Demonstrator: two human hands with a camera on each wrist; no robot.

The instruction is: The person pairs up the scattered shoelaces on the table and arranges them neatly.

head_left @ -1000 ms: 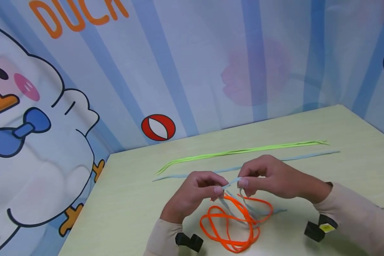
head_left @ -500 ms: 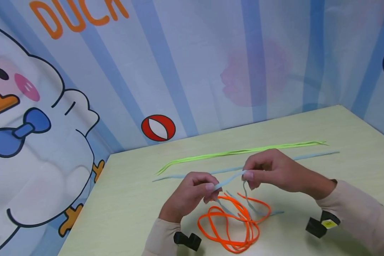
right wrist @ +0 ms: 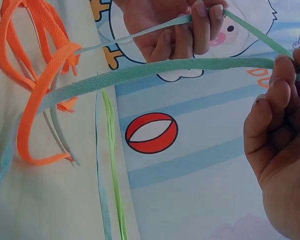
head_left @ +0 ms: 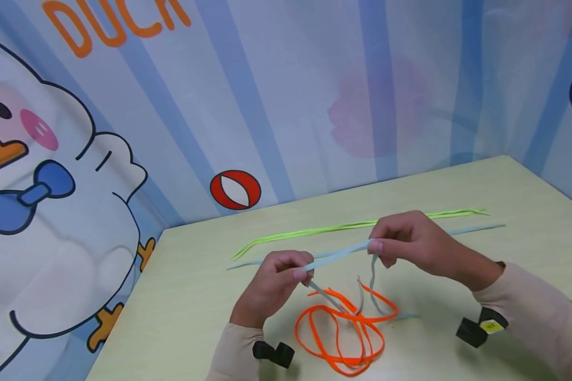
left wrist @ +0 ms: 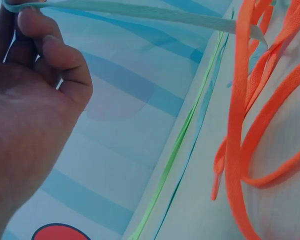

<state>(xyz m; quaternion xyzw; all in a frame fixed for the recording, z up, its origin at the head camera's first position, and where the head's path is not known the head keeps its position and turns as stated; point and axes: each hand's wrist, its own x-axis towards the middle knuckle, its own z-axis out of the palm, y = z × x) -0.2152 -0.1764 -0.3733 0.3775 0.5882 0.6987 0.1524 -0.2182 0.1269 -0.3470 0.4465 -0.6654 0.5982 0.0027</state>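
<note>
A pale blue shoelace (head_left: 338,255) stretches between both hands above the table. My left hand (head_left: 271,288) pinches it between thumb and fingers, and my right hand (head_left: 417,246) pinches it farther to the right, a little higher. From each hand a length of the lace hangs down to the orange shoelace (left wrist: 235,115), which lies in a loose looped pile beneath. In the right wrist view, the hanging blue length (right wrist: 140,72) passes behind an orange strand. How the blue lace runs inside the pile is partly hidden.
Behind the hands, another pale blue shoelace (head_left: 476,229) lies straight across the table (head_left: 181,296). Farther back are yellow-green shoelaces (head_left: 310,232), laid side by side. A printed cloth backdrop (head_left: 295,106) stands along the table's rear edge. Black devices (head_left: 479,328) sit at both wrists.
Both hands have moved apart and upward, the left to the left and the right to the right. The blue shoelace span between them has lengthened, and some of it has come up from the pile.
</note>
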